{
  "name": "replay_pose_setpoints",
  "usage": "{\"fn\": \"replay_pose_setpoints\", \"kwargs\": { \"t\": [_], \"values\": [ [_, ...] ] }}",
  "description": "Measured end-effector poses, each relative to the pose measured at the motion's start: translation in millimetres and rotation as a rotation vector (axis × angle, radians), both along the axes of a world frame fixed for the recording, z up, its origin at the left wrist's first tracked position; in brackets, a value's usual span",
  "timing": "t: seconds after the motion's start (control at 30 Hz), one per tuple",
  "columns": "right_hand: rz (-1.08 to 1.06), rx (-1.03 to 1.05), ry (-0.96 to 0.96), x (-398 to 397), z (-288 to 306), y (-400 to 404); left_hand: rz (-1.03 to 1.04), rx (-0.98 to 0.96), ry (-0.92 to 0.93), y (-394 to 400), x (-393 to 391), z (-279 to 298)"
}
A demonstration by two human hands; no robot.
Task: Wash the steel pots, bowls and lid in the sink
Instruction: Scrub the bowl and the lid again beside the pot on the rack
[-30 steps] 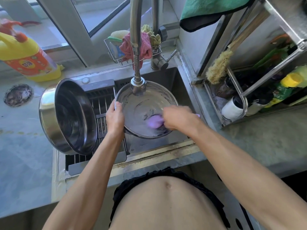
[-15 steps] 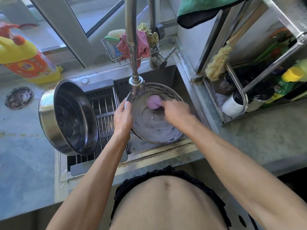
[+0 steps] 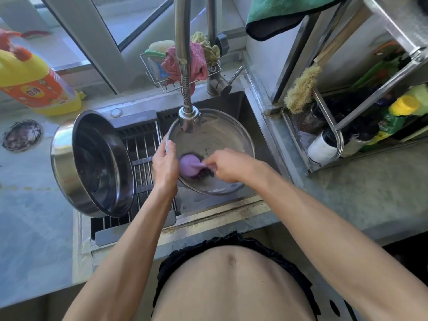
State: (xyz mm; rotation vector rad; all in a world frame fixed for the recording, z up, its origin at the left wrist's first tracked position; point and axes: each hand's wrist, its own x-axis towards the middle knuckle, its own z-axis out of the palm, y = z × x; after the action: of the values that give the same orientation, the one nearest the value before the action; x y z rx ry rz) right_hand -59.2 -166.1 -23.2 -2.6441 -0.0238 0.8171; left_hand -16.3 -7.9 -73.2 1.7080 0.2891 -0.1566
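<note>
Gripping the left rim of the steel bowl with my left hand, fingers curled over the edge, I am holding it tilted over the sink, just under the faucet spray head. My right hand is pinching the purple scrubber and pressing it against the inside of the bowl, near its lower left part, close beside my left hand. A dark patch is showing around the scrubber on the bowl's inner surface.

To the left, a large steel pot is lying on its side across the drain rack that is spanning the left part of the sink, its open mouth facing right and its outer wall reaching over the tabletop. A yellow detergent bottle is standing on the tabletop by the window. Behind the faucet, a wire caddy is holding a pink cloth and sponges. On the right, a steel shelf rack is carrying bottles, with a bristle brush leaning against it and a green towel hanging above.
</note>
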Motion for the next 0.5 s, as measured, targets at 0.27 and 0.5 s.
{"fn": "replay_pose_setpoints", "kwargs": {
  "t": [0.27, 0.5],
  "values": [
    [-0.125, -0.184, 0.057, -6, 11, -10, 0.083, 0.05, -0.327, -4, -7, 6],
    [-0.199, -0.336, 0.054, -6, 15, -8, 0.03, 0.091, -0.439, -3, -10, -2]
  ]
}}
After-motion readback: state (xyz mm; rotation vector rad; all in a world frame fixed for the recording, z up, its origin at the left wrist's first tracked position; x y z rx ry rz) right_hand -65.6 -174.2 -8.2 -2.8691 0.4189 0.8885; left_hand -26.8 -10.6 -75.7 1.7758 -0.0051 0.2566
